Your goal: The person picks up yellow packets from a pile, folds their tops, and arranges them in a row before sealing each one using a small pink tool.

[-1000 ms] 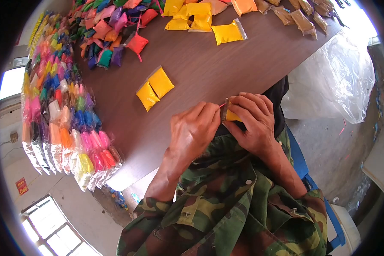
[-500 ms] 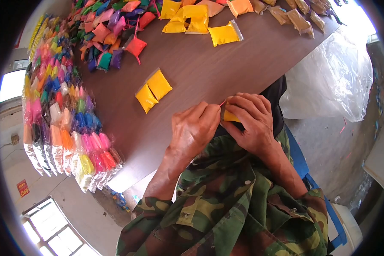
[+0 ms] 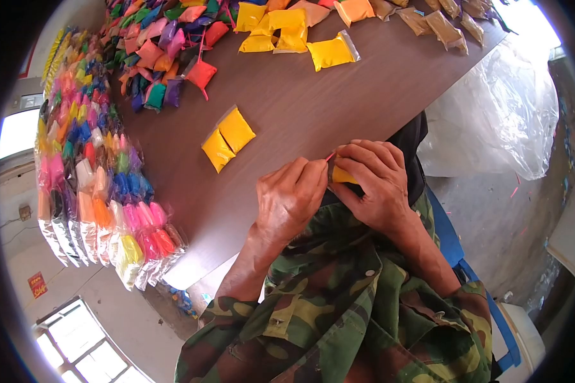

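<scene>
At the table's near edge, my right hand (image 3: 378, 185) is wrapped round a small yellow packet (image 3: 344, 175), most of it hidden by the fingers. My left hand (image 3: 290, 196) is pinched at the packet's end, its fingertips on a thin pinkish-red strip (image 3: 329, 156) that sticks up between the two hands. What else the left fingertips hold is out of sight. Farther off on the table, two yellow packets (image 3: 229, 139) lie side by side in clear wrapping.
Loose packets in many colours (image 3: 150, 54) heap at the table's far left. More yellow packets (image 3: 291, 29) and brown ones (image 3: 446, 29) lie along the far side. Bagged coloured packets (image 3: 96, 159) stack at left. A clear plastic bag (image 3: 492, 115) hangs right of the brown table (image 3: 172, 147).
The view has shifted very slightly. Both hands stay in almost the same place and keep their hold, with the left fingertips a touch lower against the packet's end.
</scene>
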`<state>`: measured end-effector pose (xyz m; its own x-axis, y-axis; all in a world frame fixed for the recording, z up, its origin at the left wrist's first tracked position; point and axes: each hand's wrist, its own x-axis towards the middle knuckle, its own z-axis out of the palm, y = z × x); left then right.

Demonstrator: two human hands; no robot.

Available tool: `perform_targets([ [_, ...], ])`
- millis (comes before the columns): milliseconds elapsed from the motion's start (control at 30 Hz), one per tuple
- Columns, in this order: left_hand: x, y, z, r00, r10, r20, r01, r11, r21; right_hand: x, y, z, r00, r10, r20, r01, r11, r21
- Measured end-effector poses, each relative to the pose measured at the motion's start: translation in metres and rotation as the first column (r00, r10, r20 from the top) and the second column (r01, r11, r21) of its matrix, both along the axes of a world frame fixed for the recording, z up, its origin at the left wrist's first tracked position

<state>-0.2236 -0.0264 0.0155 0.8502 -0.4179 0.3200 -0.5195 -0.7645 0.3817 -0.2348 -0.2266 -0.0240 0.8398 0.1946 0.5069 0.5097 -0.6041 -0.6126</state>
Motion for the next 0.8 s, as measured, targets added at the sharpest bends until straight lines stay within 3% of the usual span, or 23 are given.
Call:
perform_targets([
  [800,0.003,0.0023,0.0022,0.996,-0.083,0.034,0.079,0.991,0.103,-0.0006,-0.001,-0.0003,1.0,0.004,-0.015,-0.004,1.0,0.001],
])
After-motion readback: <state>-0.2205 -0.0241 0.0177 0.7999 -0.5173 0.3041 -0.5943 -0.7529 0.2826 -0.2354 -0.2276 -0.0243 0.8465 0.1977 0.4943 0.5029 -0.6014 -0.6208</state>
